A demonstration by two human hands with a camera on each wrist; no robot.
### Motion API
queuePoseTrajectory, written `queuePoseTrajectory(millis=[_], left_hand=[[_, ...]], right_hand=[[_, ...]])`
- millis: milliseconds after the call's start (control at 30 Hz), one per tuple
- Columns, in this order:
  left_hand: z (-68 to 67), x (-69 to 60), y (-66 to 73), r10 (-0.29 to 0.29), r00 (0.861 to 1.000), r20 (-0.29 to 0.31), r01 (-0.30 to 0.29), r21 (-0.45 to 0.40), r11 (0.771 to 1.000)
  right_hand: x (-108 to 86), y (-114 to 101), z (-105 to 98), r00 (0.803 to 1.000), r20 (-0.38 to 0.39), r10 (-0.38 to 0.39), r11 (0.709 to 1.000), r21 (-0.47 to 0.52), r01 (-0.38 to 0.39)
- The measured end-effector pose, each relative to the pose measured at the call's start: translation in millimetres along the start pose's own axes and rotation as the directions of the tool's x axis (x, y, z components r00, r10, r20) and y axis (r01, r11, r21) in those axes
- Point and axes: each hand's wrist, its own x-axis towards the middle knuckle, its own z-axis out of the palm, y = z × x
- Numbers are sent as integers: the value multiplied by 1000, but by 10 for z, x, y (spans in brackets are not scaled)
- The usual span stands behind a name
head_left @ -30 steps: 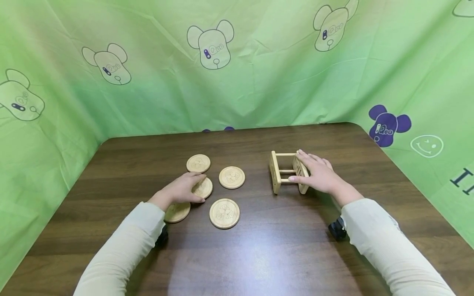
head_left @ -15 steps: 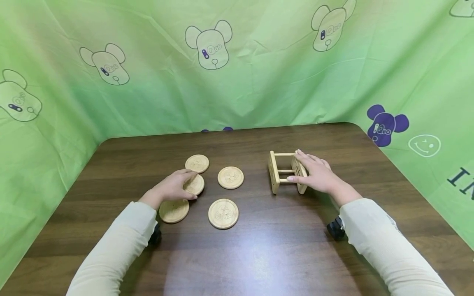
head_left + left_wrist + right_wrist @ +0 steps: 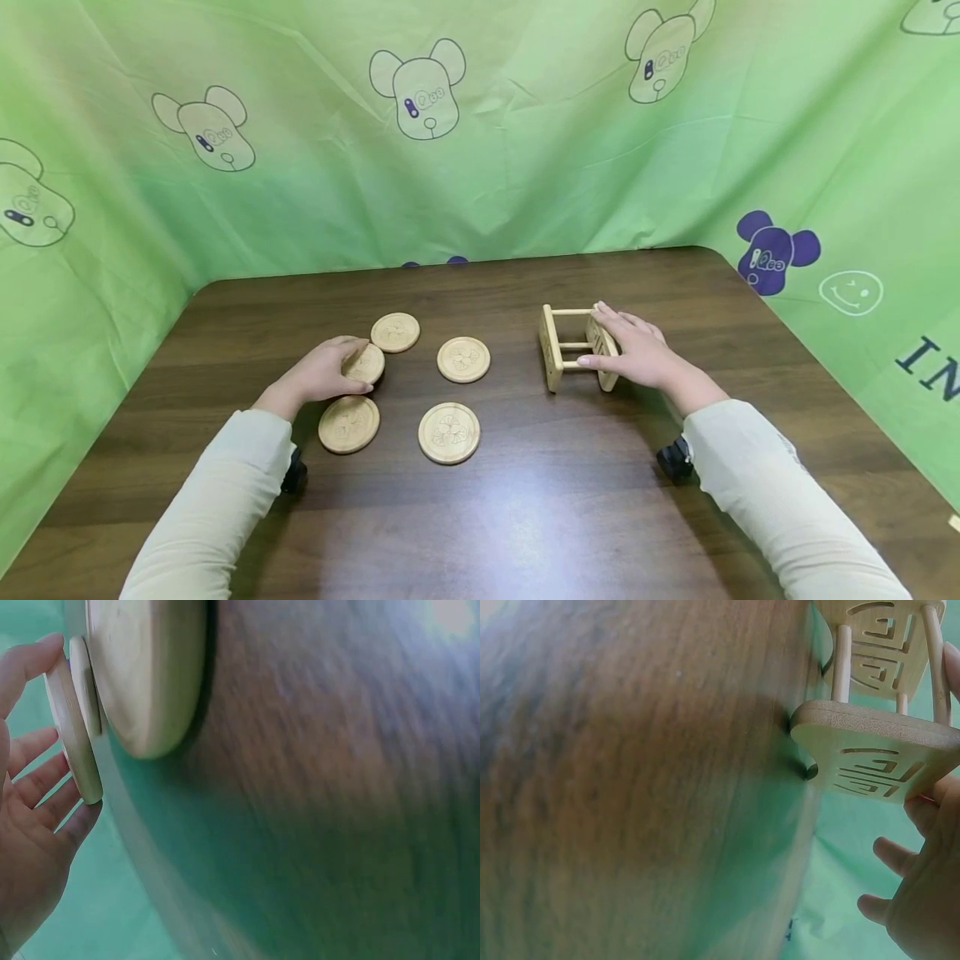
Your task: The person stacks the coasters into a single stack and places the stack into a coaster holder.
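Note:
My left hand (image 3: 324, 371) grips a round wooden disc (image 3: 365, 365) by its edges, thumb on one side and fingers on the other. In the left wrist view the held disc (image 3: 73, 731) stands clear of a larger-looking disc (image 3: 146, 675). At the right, my right hand (image 3: 641, 354) holds the near-right panel of a small wooden rack (image 3: 553, 350) with round bars between two side panels. The right wrist view shows cut-out patterns in the rack's panel (image 3: 877, 761), with the hand (image 3: 934, 877) around its edge.
Four other carved discs lie on the dark wooden table (image 3: 525, 517): one behind (image 3: 395, 332), one in front (image 3: 348, 424), and two to the right (image 3: 463, 360), (image 3: 449, 433). A green printed cloth (image 3: 300, 200) hangs behind the table.
My left hand has moved left with the disc, uncovering more of the disc in front. My right hand still holds the rack in the same place; the head view has shifted slightly.

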Motion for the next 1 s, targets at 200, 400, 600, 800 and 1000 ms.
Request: queuePoseTrajectory(millis=[200,400,600,800,1000], left_hand=[[-39,-44,-119,-40,999,-18,40,0,999],[-59,-68,-217,-102,995,-8,101,-9,995],[-57,-57,-265,-128,992,5,127,3,992],[-39,-64,-286,-140,990,14,140,5,990],[-23,-66,-299,-144,989,30,144,3,990]], right_hand=[[35,5,4,1000,0,-9,1000,7,9],[32,6,-1,1000,-3,-13,1000,5,13],[8,-9,-45,1000,1,-7,1000,11,7],[5,-19,-55,1000,4,-5,1000,7,5],[10,-12,-23,1000,0,-13,1000,1,13]])
